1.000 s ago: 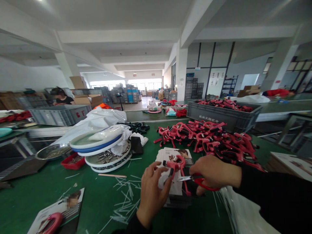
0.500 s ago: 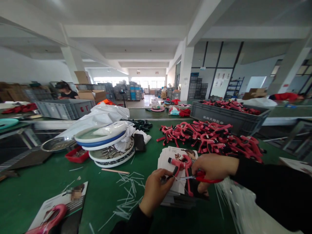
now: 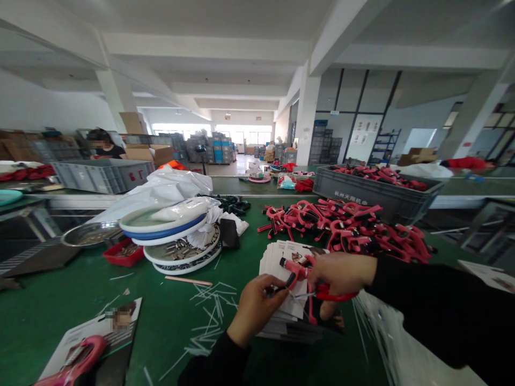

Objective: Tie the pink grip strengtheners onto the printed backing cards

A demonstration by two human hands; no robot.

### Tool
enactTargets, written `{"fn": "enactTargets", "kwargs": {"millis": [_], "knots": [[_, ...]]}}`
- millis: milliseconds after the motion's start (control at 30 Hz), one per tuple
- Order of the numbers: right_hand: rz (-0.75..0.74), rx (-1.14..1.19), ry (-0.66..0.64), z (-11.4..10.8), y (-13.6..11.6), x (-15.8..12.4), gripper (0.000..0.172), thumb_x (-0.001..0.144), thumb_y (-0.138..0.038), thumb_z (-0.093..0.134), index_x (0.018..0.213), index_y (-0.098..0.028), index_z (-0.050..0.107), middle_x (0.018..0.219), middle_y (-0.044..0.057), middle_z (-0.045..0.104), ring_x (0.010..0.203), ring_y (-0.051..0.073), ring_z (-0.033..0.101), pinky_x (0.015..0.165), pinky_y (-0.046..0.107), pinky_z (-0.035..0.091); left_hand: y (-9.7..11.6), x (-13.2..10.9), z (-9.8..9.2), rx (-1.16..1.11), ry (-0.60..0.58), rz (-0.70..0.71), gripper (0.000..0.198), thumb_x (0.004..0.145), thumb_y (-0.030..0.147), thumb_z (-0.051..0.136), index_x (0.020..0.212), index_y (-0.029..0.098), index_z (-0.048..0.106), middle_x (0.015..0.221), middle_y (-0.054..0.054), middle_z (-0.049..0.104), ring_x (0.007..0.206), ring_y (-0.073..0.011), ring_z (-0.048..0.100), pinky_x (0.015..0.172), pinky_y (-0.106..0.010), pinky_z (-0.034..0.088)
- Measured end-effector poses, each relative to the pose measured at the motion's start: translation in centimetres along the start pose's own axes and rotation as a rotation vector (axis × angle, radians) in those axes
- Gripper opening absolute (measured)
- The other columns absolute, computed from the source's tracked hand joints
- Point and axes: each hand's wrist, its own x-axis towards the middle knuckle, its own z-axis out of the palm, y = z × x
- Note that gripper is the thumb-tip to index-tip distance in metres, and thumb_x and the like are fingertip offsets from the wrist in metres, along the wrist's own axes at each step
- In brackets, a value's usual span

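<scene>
My right hand (image 3: pixel 341 274) grips red-handled scissors (image 3: pixel 328 294), their blades pointing left at a red and black hand tool (image 3: pixel 298 271). That tool lies on the top printed card of a card stack (image 3: pixel 281 257) on the green table. My left hand (image 3: pixel 257 305) pinches at the tool's black end beside the scissor tips; what its fingertips hold is too small to make out. Both sleeves are black.
A heap of red tools (image 3: pixel 354 228) lies behind the cards, with a grey crate (image 3: pixel 362 195) of more beyond. Stacked round trays (image 3: pixel 177 236) and white bags sit at left. Cut white strips (image 3: pixel 209 316) litter the table. A finished card (image 3: pixel 86 348) lies front left. A person (image 3: pixel 102 143) sits far left.
My left hand has closed from spread fingers into a pinch at the tool. My right hand and the scissors have shifted slightly left toward it. The view has shifted a little.
</scene>
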Motion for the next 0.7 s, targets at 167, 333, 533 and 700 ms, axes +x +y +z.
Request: {"fn": "enactTargets", "kwargs": {"millis": [167, 333, 533, 700], "knots": [[0.031, 0.065, -0.028, -0.2, 0.0, 0.5, 0.052, 0.052, -0.061, 0.069, 0.089, -0.025, 0.072, 0.070, -0.002, 0.064, 0.057, 0.013, 0.051, 0.054, 0.022, 0.033, 0.0, 0.3, -0.2, 0.011, -0.020, 0.004, 0.018, 0.071, 0.032, 0.063, 0.080, 0.019, 0.070, 0.074, -0.002, 0.065, 0.066, -0.0142, 0.056, 0.062, -0.023, 0.041], [0.024, 0.116, -0.075, -0.4, 0.4, 0.9, 0.052, 0.052, -0.062, 0.069, 0.087, -0.024, 0.071, 0.070, -0.002, 0.062, 0.058, 0.013, 0.050, 0.053, 0.021, 0.033, -0.1, 0.6, -0.3, 0.028, -0.047, -0.015, 0.020, 0.069, 0.036, 0.065, 0.079, 0.020, 0.071, 0.073, -0.001, 0.066, 0.064, -0.0141, 0.056, 0.061, -0.023, 0.042], [-0.059, 0.157, -0.002, 1.1, -0.3, 0.8, 0.044, 0.056, -0.061, 0.068, 0.072, -0.019, 0.070, 0.056, -0.004, 0.054, 0.053, 0.010, 0.045, 0.050, 0.021, 0.031, -0.2, 0.8, -0.6, 0.054, -0.085, -0.082, 0.026, 0.071, 0.042, 0.062, 0.085, 0.022, 0.072, 0.074, -0.001, 0.069, 0.064, -0.0148, 0.057, 0.060, -0.023, 0.042], [-0.112, 0.524, -0.119, 2.6, 0.5, -1.9, 0.040, 0.061, -0.054, 0.067, 0.080, -0.019, 0.067, 0.055, -0.006, 0.050, 0.048, 0.008, 0.042, 0.049, 0.020, 0.035, 0.2, 0.8, -0.9, 0.119, -0.057, -0.050, 0.031, 0.075, 0.040, 0.057, 0.099, 0.024, 0.068, 0.091, -0.003, 0.071, 0.071, -0.0180, 0.060, 0.065, -0.027, 0.042]]}}
